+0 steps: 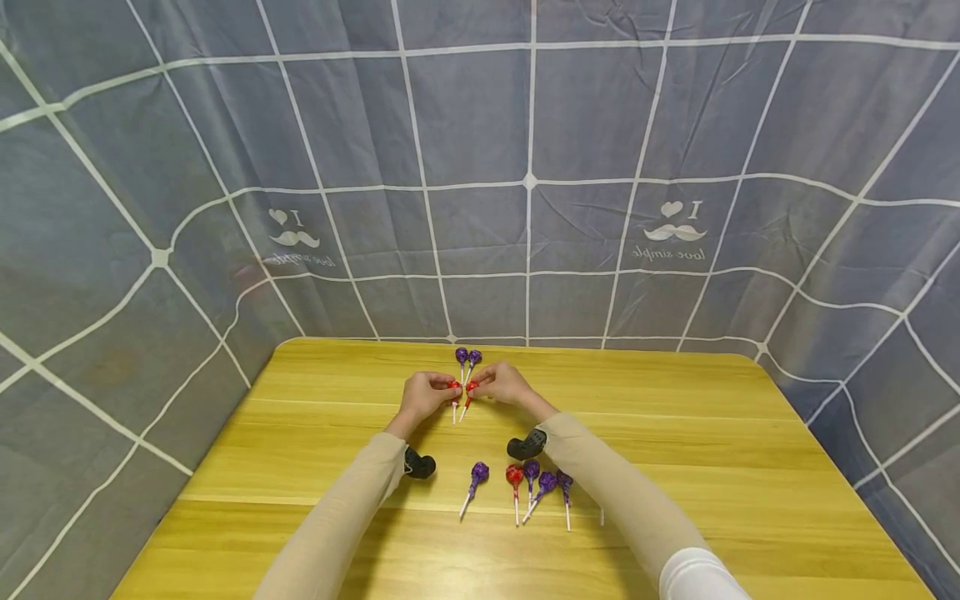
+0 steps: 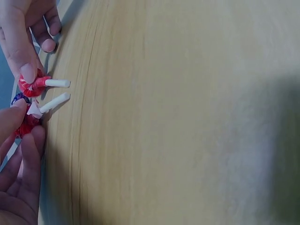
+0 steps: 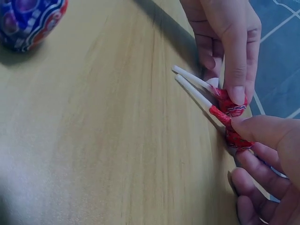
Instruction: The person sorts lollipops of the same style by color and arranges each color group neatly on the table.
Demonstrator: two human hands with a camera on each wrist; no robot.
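Observation:
My left hand (image 1: 426, 395) pinches a red-wrapped lollipop (image 2: 27, 123) by its head, the white stick pointing toward me. Beside it my right hand (image 1: 507, 385) pinches a second red lollipop (image 3: 238, 139) between thumb and fingers. Both heads sit side by side, close over the wooden table, and their sticks nearly meet in the right wrist view. Just beyond the hands lie two purple lollipops (image 1: 461, 355) with their sticks toward me, partly overlapped by the red ones.
Nearer me on the table (image 1: 675, 433) lie a lone purple lollipop (image 1: 479, 473), a red lollipop (image 1: 514, 475) and several purple lollipops (image 1: 547, 481), one stick partly behind my right sleeve. Dark wrist devices (image 1: 527, 446) hang at both cuffs. A grey gridded curtain (image 1: 480, 233) stands behind the table.

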